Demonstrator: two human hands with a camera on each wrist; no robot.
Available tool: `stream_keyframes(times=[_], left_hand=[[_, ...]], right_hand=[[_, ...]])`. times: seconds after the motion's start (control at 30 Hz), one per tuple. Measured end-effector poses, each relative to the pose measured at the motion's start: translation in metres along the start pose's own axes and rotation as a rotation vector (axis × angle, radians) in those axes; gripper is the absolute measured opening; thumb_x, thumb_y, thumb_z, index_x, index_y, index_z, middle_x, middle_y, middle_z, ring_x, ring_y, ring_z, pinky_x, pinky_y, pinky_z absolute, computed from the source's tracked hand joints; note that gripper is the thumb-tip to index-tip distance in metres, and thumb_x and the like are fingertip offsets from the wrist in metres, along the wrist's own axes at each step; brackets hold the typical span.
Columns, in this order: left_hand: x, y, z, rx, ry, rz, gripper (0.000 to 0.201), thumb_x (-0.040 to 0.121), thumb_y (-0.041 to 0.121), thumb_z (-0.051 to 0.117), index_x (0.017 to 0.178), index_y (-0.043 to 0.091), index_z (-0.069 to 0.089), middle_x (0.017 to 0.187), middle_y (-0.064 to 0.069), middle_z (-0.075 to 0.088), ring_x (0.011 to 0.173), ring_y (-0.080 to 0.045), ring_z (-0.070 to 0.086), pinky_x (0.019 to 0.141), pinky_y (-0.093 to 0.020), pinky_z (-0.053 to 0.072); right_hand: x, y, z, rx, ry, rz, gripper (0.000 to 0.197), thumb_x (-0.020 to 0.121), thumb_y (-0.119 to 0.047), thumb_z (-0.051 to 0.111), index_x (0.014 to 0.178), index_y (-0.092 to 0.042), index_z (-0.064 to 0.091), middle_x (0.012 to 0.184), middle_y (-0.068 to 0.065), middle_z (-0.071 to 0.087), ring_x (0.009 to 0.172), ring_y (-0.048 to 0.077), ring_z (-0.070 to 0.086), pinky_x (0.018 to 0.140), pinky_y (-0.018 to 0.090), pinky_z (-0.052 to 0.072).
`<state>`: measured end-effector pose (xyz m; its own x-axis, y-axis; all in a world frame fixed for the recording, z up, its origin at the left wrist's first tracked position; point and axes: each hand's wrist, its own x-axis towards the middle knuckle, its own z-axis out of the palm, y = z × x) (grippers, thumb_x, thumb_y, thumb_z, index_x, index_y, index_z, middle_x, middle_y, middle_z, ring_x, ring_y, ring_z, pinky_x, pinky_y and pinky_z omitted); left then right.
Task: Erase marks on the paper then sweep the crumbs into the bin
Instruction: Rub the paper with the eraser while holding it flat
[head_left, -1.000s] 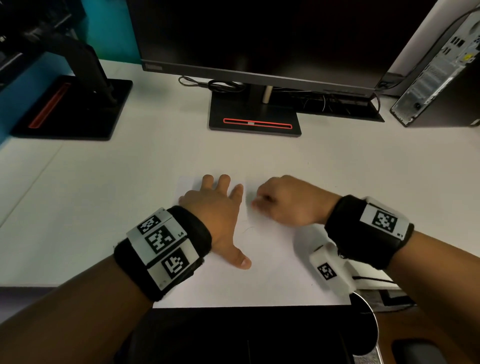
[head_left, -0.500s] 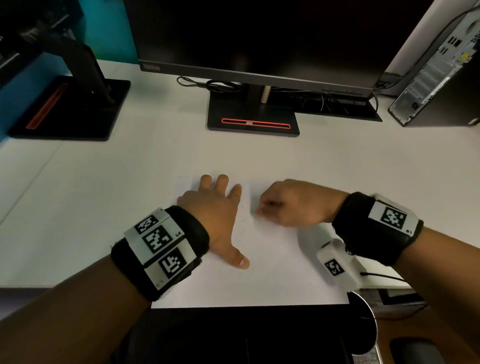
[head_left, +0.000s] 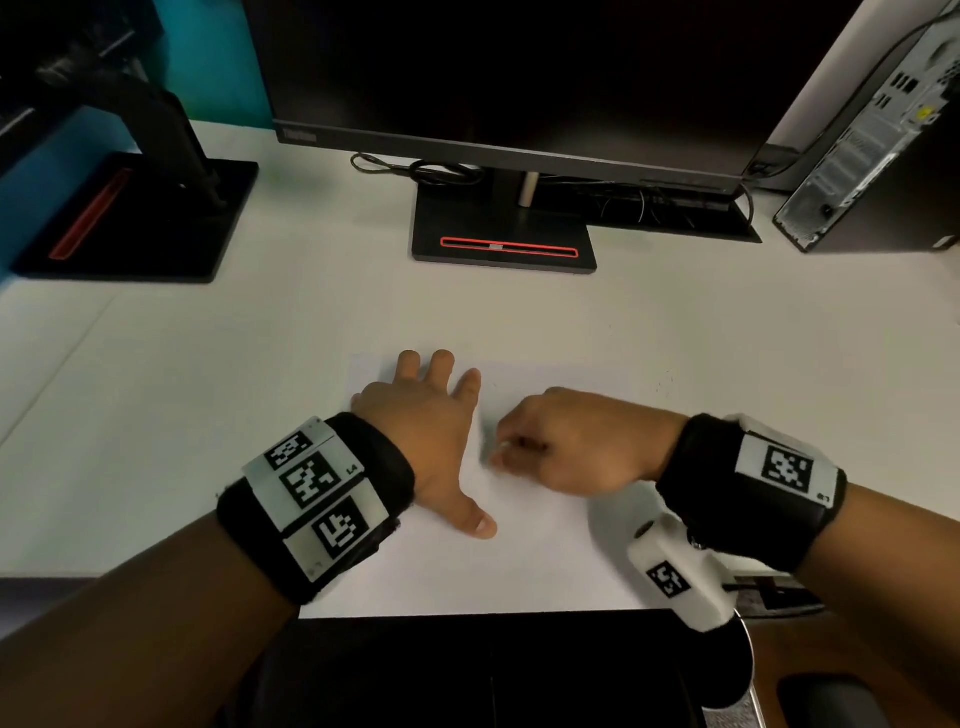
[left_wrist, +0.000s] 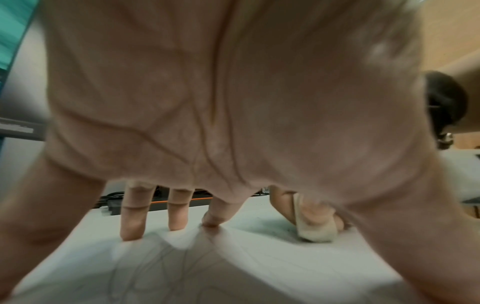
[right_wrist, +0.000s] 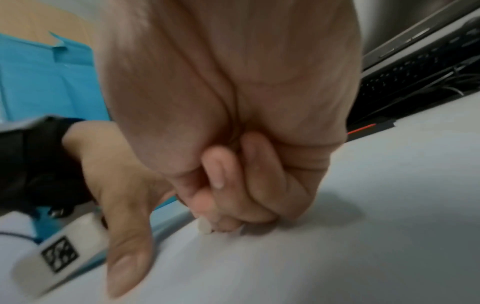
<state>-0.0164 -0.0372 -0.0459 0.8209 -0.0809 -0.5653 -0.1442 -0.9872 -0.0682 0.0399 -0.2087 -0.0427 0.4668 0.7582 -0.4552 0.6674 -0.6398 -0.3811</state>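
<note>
A white sheet of paper (head_left: 519, 561) lies on the desk's near edge. My left hand (head_left: 426, 421) presses flat on its left part with fingers spread (left_wrist: 132, 222). Faint pencil lines (left_wrist: 161, 267) show under that palm. Just to the right, my right hand (head_left: 524, 447) is curled and pinches a small pale eraser (right_wrist: 205, 226), whose end touches the paper between the two hands. In the left wrist view the eraser (left_wrist: 315, 232) stands on the sheet beside a grey smudge with dark crumbs (left_wrist: 280, 224).
A black monitor stand (head_left: 504, 228) sits behind the paper and another stand (head_left: 135, 218) at far left. A computer tower (head_left: 872, 145) is at far right. A few specks (head_left: 664, 385) lie right of the sheet. A round metal rim (head_left: 745, 670) shows below the desk edge.
My right hand with the eraser has slid nearer to me and slightly left, closer to my left thumb. The left hand has stayed flat on the paper.
</note>
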Motion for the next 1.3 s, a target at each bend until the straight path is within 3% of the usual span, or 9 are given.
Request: stream_keyframes(times=[0.17,0.33,0.47,0.63,0.77,0.9,1.07,1.2,1.3], left_hand=[[-0.001,0.0,-0.001,-0.005,-0.005,-0.002,0.147,0.056,0.09,0.068,0.159,0.021,-0.011,0.164,-0.004,-0.004,0.149,-0.033,0.005,0.103,-0.05,0.045],[0.0,-0.001,0.001,0.003,0.003,0.007,0.148,0.056,0.09,0.067,0.159,0.02,-0.014,0.164,-0.003,-0.004,0.148,-0.033,0.005,0.101,-0.049,0.047],[-0.005,-0.001,0.001,-0.018,0.007,0.011,0.147,0.059,0.088,0.066,0.159,0.016,-0.014,0.165,-0.004,-0.008,0.15,-0.032,0.002,0.104,-0.049,0.044],[-0.01,-0.003,0.005,-0.025,0.012,0.023,0.142,0.064,0.088,0.064,0.159,0.012,-0.008,0.166,-0.003,-0.015,0.152,-0.03,-0.003,0.106,-0.048,0.041],[-0.012,-0.003,0.006,-0.028,0.026,0.024,0.14,0.065,0.087,0.064,0.159,0.009,-0.005,0.166,-0.002,-0.013,0.152,-0.029,-0.002,0.106,-0.049,0.044],[-0.013,-0.004,0.008,-0.025,0.03,0.032,0.138,0.066,0.088,0.061,0.159,0.009,-0.003,0.166,-0.001,-0.014,0.152,-0.029,-0.002,0.105,-0.048,0.045],[-0.014,-0.003,0.007,-0.023,0.031,0.029,0.139,0.066,0.088,0.061,0.159,0.01,-0.006,0.166,-0.001,-0.014,0.152,-0.029,-0.002,0.106,-0.048,0.042],[-0.013,-0.005,0.009,-0.023,0.047,0.038,0.136,0.065,0.088,0.061,0.159,0.01,0.001,0.164,0.002,-0.008,0.15,-0.028,0.004,0.1,-0.045,0.045],[-0.013,-0.004,0.008,-0.017,0.044,0.034,0.138,0.064,0.089,0.061,0.159,0.01,0.0,0.164,0.002,-0.006,0.149,-0.028,0.006,0.098,-0.045,0.047]], right_hand=[[0.006,0.012,-0.013,0.002,0.114,0.082,0.042,0.103,-0.04,0.047,0.074,-0.011,0.058,0.072,0.001,0.06,0.065,0.014,0.052,0.067,0.031,0.04],[0.002,-0.002,-0.002,0.002,0.009,0.006,0.038,0.104,-0.042,0.048,0.072,-0.024,0.057,0.066,-0.007,0.055,0.062,0.005,0.051,0.063,0.022,0.038],[0.009,0.008,-0.015,-0.014,0.118,0.075,0.043,0.104,-0.041,0.047,0.07,-0.017,0.053,0.07,-0.003,0.055,0.064,0.011,0.049,0.068,0.03,0.038],[0.008,-0.004,-0.004,-0.009,-0.003,0.003,0.04,0.104,-0.043,0.048,0.07,-0.023,0.053,0.066,-0.006,0.054,0.062,0.007,0.049,0.062,0.022,0.037],[0.013,0.007,-0.015,-0.024,0.131,0.068,0.044,0.104,-0.041,0.047,0.067,-0.017,0.05,0.069,-0.002,0.054,0.064,0.013,0.048,0.067,0.03,0.037],[0.009,-0.01,-0.002,-0.013,-0.004,-0.003,0.038,0.104,-0.041,0.047,0.074,-0.019,0.056,0.068,-0.005,0.056,0.064,0.009,0.05,0.064,0.026,0.038],[0.019,0.002,-0.021,-0.034,0.131,0.096,0.044,0.104,-0.039,0.047,0.067,-0.015,0.051,0.068,0.0,0.055,0.066,0.018,0.05,0.062,0.032,0.036],[0.016,-0.012,-0.005,-0.021,0.011,0.01,0.036,0.103,-0.037,0.048,0.071,-0.023,0.054,0.067,-0.006,0.055,0.063,0.008,0.05,0.061,0.023,0.035],[0.018,-0.003,-0.018,0.018,0.03,0.066,0.042,0.102,-0.044,0.05,0.07,-0.018,0.056,0.067,-0.003,0.058,0.063,0.013,0.051,0.062,0.027,0.039]])
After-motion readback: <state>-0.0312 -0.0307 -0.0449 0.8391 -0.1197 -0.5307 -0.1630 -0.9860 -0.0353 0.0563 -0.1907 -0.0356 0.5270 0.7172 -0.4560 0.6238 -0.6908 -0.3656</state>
